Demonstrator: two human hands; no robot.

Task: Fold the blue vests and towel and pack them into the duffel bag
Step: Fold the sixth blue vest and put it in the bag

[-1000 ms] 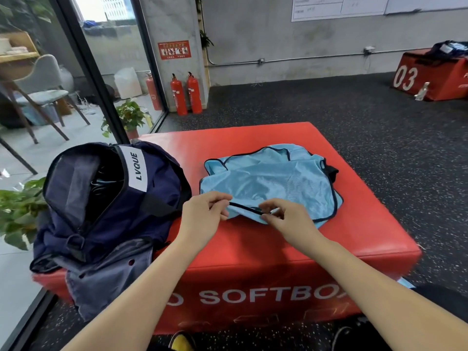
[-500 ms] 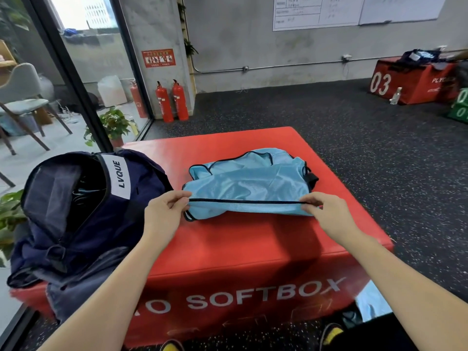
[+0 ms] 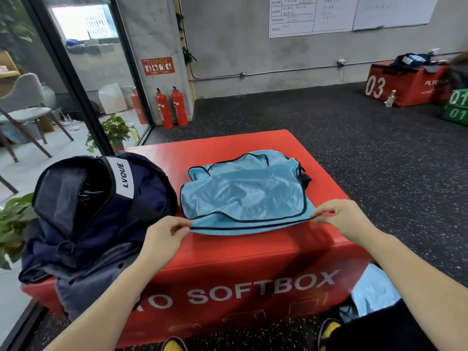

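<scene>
- Vs half a second ago: your hands sit a bit wider apart on the hem, and the hem now runs lower toward the front edge of the surface, with a second black-trimmed edge showing just above it. Duffel hasn't moved. Camera tilted slightly, more of the far wall in view.
- Duffel bag (image 3: 96, 206): navy, white "LVQUE" strip, on the left end of the surface, mouth open toward you, dark lining visible. Grey fabric hangs off its front over the box edge.
- Left hand (image 3: 164, 236): thumb and fingers pinching the left end of the black-trimmed hem, just right of the duffel.
- Blue vests (image 3: 243, 196): light blue mesh with black binding, lying flat mid-surface, right of the duffel. Near hem is stretched taut between your hands. Can't tell how many layers are in the pile.
- Right hand (image 3: 342, 219): pinching the right end of the same hem, near the right front corner of the vests.
- Surface (image 3: 253, 259): red soft plyo box, "SOFTBOX" in white on the front face.
- More light blue fabric (image 3: 374, 290) shows low down past the right front corner of the box, by your right forearm; can't tell what it is.
- Room: glass door, chair and potted plants left; red fire extinguishers (image 3: 172, 107) at the back wall; whiteboard above; dark speckled rubber floor; another red box marked "03" (image 3: 402, 82) far right, green one beside it.
</scene>
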